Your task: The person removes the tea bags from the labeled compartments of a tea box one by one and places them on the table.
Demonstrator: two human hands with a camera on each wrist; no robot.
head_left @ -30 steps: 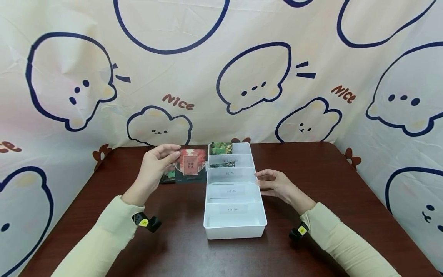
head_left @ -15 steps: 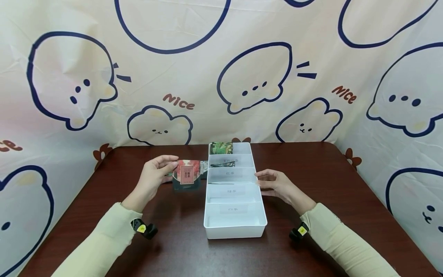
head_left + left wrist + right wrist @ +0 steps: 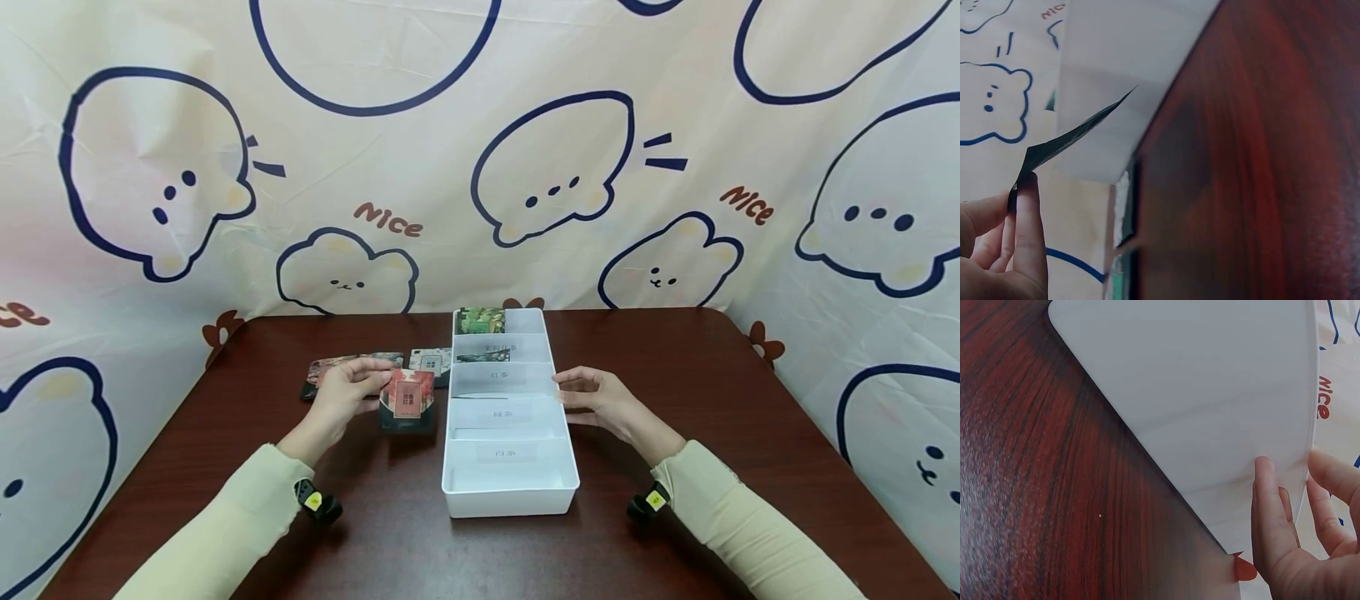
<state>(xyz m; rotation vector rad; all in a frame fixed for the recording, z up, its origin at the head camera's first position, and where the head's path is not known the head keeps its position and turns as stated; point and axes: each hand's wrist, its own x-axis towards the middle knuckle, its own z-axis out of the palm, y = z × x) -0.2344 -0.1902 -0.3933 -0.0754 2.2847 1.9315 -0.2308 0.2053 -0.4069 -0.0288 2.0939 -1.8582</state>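
My left forearm reached forward and inward from the lower left in its pale green sleeve [image 3: 225, 508]. The fingers of my left hand [image 3: 339, 406] were drawn narrow, pinching the left edge of a red-and-dark packet [image 3: 407, 403] between thumb and fingertips. The packet was raised off the counter [image 3: 390, 542], label towards me, near the left side of the white box [image 3: 510, 503]; the left wrist view showed it slanting out beyond my fingertips. Behind it, a pale-labelled packet [image 3: 430, 361] lay just beside the box, and more dark packets [image 3: 321, 367] lay partly hidden behind my hand. My right forearm angled in from the lower right, and my right hand [image 3: 603, 404] rested at the box's right wall, its fingers fairly straight and spread, tips touching the side.
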